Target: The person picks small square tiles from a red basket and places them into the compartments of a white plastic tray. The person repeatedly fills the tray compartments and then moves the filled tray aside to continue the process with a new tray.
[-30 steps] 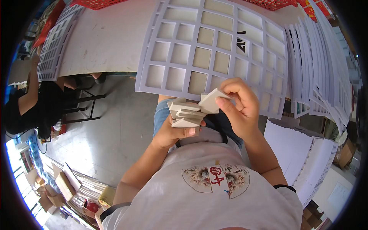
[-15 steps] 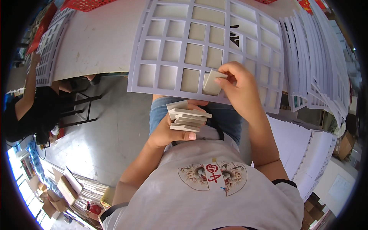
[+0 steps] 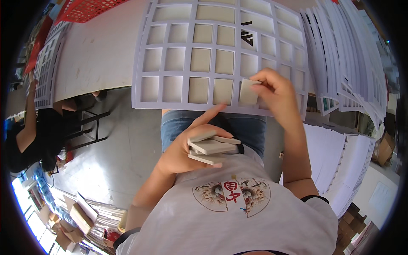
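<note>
A white grid board [image 3: 173, 91] with rectangular recesses lies at the table's near edge. Beige tiles fill several recesses in its middle columns, among them a near-row tile [image 3: 222, 90]. My right hand [image 3: 278, 91] pinches another beige tile [image 3: 248, 92] by its right side, over the near-row recess just right of that filled one. Below the board, my left hand [image 3: 176, 154] is closed around a loose, fanned stack of beige tiles [image 3: 214, 147]. Its index finger stretches up to the board's near edge, by the bottom of the near-row tile.
A stack of white grid boards [image 3: 340, 63] leans at the right of the table. More white sheets [image 3: 316, 153] lie lower right. A red perforated basket [image 3: 87, 10] stands far left. Another person [image 3: 42, 123] works at the left, near a black metal stool [image 3: 91, 127].
My right hand has moved from the recess now filled to the one right of it, with a tile pinched. My left index finger has stretched toward the board. The board appears shifted left.
</note>
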Available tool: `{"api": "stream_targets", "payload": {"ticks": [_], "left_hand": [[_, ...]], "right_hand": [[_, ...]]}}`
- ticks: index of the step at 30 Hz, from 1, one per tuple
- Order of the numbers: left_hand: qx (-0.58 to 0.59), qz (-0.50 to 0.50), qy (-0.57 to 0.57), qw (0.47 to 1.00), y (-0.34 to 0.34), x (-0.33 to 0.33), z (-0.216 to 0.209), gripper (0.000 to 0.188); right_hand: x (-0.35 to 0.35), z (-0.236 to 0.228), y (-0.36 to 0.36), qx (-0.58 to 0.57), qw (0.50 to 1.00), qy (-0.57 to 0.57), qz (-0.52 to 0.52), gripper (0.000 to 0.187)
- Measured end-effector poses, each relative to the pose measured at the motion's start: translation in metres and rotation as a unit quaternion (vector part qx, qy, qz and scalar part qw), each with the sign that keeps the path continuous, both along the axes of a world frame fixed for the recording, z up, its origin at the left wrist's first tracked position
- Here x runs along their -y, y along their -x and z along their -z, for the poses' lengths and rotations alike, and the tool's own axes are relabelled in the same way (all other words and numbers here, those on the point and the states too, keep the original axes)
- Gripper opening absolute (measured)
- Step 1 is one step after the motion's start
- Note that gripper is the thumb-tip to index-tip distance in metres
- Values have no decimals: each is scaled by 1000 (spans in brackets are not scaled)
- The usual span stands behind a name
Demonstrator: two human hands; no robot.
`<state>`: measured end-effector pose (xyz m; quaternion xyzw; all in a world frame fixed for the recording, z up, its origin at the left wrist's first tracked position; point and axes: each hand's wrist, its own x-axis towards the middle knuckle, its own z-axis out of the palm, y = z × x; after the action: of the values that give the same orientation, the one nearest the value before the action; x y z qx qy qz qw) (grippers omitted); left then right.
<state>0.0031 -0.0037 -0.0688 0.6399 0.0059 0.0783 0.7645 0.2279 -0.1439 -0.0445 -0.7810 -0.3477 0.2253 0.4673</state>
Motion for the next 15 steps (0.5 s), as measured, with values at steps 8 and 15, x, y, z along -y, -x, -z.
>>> {"api": "stream_targets", "payload": {"ticks": [8,15], "left_hand": [[-161,-33,-60,984,-30,1,-37,58],[-146,31,148,978,-7,-5,-39,70]], "right_hand": [[15,12,6,374,911,32,-170,21],[4,3,35,378,916,-2,-135,30]]}}
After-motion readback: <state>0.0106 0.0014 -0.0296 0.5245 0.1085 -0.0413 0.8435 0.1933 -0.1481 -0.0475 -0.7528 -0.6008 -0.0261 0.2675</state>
